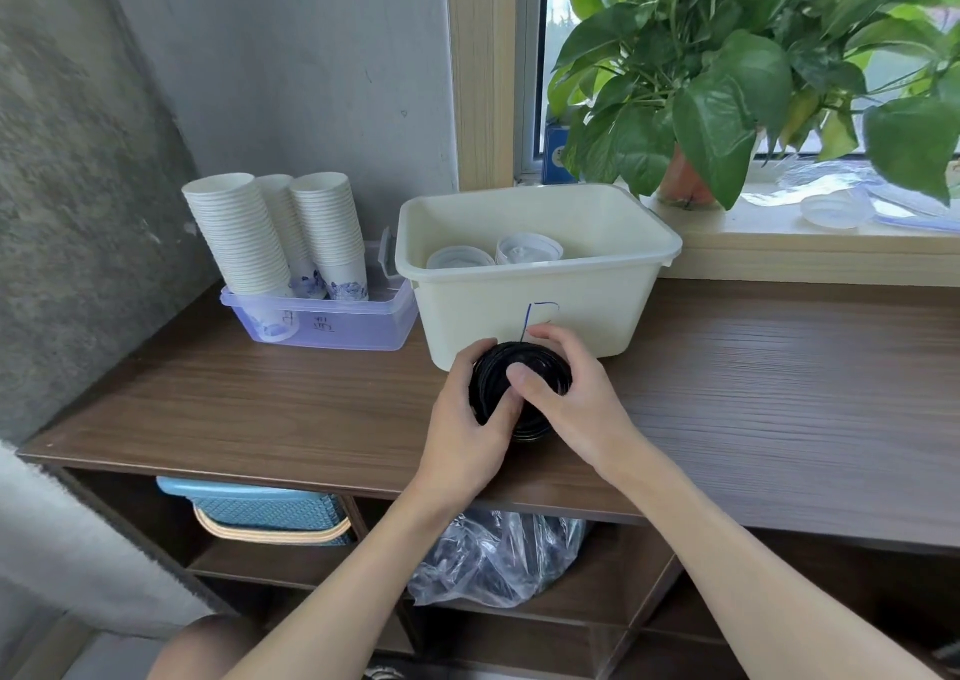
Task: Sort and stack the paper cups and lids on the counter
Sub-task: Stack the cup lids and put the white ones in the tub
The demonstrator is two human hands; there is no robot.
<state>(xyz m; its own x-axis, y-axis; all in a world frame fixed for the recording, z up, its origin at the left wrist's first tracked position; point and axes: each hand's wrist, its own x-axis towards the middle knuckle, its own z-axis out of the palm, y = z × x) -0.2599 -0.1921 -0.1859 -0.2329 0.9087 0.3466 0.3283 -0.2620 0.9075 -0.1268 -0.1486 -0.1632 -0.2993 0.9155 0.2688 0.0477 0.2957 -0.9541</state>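
At your far left, three tall stacks of white paper cups (270, 232) stand upside down in a clear lilac tray (332, 327) at the back of the wooden counter (779, 393). The lowest cups show a blue print.

Toward the middle, your left hand (467, 432) curls round the left side of a stack of black lids (493, 375) - round, glossy, ridged, nested tightly together. Your right hand (576, 404) grips the same stack from the right, thumb pressed on the top lid. The stack sits at the front of the counter, just before the cream bin (597, 310); whether it rests on the wood you cannot tell.

That bin bears a blue handwritten mark on its front wall, and white lids (527, 249) lie inside it.

To the right, a leafy potted plant (727, 66) stands on the windowsill - with clear plastic lids (834, 210) lying beside it.
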